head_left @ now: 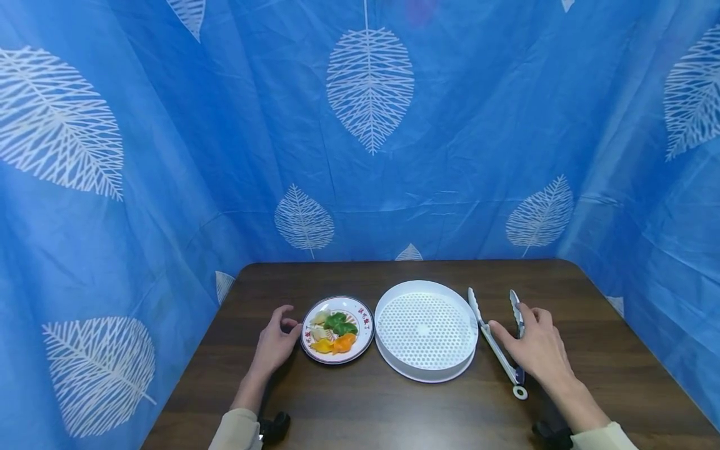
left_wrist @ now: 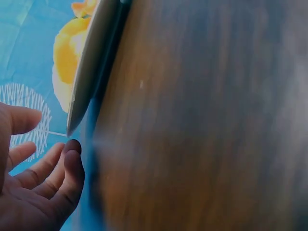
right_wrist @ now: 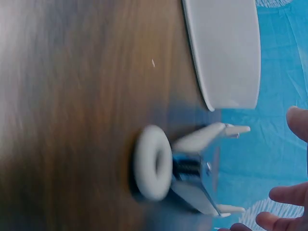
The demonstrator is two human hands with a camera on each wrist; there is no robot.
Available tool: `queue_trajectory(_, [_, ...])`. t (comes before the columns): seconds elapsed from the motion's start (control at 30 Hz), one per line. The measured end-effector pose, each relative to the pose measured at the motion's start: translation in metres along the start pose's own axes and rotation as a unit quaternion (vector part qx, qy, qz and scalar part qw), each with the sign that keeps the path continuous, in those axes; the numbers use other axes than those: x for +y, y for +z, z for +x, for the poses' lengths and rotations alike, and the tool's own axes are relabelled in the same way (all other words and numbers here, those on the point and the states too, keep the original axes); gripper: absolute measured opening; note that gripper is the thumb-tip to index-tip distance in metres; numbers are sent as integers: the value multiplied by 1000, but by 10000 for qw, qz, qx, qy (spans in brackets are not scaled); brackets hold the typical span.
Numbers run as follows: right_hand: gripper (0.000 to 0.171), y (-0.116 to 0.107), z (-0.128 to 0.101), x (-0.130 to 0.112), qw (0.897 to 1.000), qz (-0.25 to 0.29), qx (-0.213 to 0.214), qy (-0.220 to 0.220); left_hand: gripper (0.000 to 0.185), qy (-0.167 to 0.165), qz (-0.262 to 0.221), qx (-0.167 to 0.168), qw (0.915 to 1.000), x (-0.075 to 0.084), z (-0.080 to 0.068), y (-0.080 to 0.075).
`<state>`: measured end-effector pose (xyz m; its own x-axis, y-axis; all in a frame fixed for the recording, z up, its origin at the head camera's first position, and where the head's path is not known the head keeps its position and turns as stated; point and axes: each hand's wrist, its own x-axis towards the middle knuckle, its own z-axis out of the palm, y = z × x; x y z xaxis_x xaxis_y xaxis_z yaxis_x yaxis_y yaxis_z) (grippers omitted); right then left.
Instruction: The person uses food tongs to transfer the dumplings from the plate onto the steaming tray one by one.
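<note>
A small white plate [head_left: 364, 312] with a dark rim holds green, orange and yellow dumplings [head_left: 336, 332]. My left hand [head_left: 281, 331] rests on the table just left of it, fingers loosely curled and holding nothing. In the left wrist view the left hand's fingers [left_wrist: 43, 173] lie relaxed just short of the plate's rim [left_wrist: 89, 72]. Right of the plate sits a round white perforated tray [head_left: 425, 330]. Metal tongs [head_left: 502, 359] with white tips lie right of the tray. My right hand [head_left: 531, 344] hovers over them with its fingers [right_wrist: 284, 211] spread, not closed on the tongs [right_wrist: 192, 163].
The dark wooden table [head_left: 394, 406] is enclosed on three sides by a blue curtain with white leaves [head_left: 365, 156]. The tongs' white ring end [head_left: 520, 392] points toward me. The white tray's wall [right_wrist: 226, 48] stands close to the tongs.
</note>
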<state>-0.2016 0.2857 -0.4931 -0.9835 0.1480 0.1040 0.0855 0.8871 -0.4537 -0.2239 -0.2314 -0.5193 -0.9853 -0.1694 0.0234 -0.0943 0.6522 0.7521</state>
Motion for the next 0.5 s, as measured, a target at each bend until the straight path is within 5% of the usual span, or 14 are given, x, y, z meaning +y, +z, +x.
queue_trajectory(0.5, [109,25,-5,0,9987,204,84,457,56,-141,-45,-194,9997,-4,0,6])
